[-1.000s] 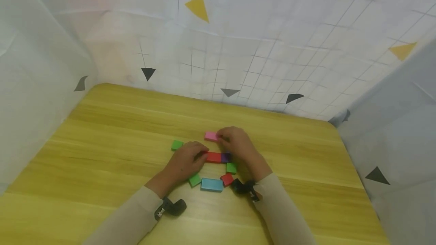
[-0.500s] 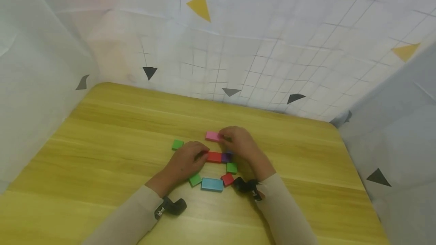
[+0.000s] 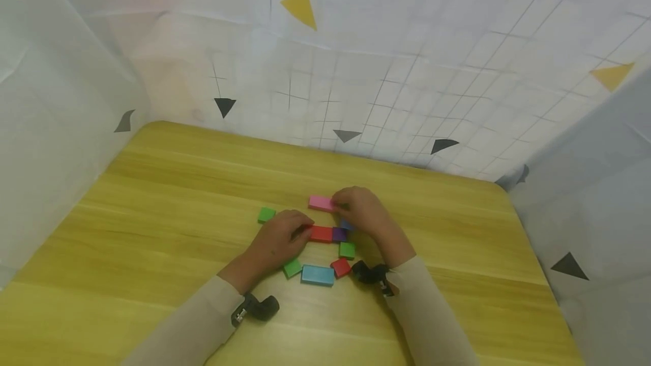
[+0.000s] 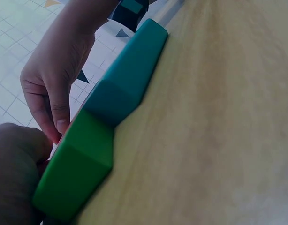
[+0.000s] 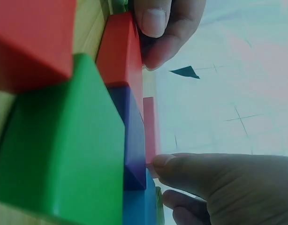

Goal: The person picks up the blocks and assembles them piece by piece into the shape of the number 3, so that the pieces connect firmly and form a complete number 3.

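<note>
My right hand [image 3: 362, 208] holds the right end of a pink block [image 3: 320, 203] between thumb and fingers, at the far side of the block group. In the right wrist view the thumb lies on the end of that pink block [image 5: 149, 126]. My left hand [image 3: 278, 242] pinches the left end of a long red block [image 3: 321, 234], partly covering it. A purple block [image 3: 339, 234] abuts the red one's right end. Behind it, partly under the right hand, shows a blue block [image 3: 347, 225].
Nearer me lie a green block [image 3: 347, 250], a small red block [image 3: 341, 268], a light blue block [image 3: 317, 275] and another green block [image 3: 292, 268], roughly in a curve. A third green block [image 3: 267, 215] sits beyond the left hand. White sheeting [image 3: 407, 72] surrounds the wooden table [image 3: 168, 196].
My right hand has shifted slightly right, so more of the pink block and part of the blue block show. The left hand stays at the red block; the head view has drifted a little.
</note>
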The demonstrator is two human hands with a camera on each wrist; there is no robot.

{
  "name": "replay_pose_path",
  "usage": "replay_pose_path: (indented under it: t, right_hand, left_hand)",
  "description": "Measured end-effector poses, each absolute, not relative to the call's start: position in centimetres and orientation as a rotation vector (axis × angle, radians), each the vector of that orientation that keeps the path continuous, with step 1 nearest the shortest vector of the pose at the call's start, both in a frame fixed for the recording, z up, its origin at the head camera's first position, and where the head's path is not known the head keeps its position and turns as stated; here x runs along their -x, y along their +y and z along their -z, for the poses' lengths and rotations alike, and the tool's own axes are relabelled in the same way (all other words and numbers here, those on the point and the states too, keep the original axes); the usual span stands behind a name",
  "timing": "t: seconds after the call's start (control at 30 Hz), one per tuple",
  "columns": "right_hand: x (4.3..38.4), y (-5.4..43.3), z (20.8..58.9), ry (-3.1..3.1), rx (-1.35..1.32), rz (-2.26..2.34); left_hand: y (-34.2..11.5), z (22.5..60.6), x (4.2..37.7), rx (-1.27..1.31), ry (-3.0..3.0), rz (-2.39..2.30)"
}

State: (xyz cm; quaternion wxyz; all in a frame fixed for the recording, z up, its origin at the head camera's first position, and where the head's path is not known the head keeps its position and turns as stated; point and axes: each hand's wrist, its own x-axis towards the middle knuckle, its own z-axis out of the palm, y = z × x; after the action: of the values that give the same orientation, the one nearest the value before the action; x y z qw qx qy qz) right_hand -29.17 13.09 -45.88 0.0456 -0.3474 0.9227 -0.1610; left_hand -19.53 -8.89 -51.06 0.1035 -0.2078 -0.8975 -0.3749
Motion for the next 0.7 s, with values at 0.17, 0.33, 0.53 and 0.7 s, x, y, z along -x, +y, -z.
replay_pose_path:
  t: [0.17, 0.33, 0.53, 0.7]
  right_hand:
    - [29.28, 13.01, 45.66, 2.808, 1.065, 0.475]
    - [29.36, 12.87, 45.6, 2.82, 1.097, 0.471]
    - [29.48, 12.76, 45.72, 2.846, 1.137, 0.45]
    - [29.63, 12.83, 45.95, 2.878, 1.141, 0.425]
  left_hand:
    - [-8.8, 50.95, 19.55, 0.608, -2.657, 1.104]
    - [-8.85, 50.85, 19.52, 0.61, -2.654, 1.107]
    - [-8.93, 50.92, 19.54, 0.612, -2.667, 1.097]
    - [-8.99, 50.85, 19.49, 0.615, -2.672, 1.098]
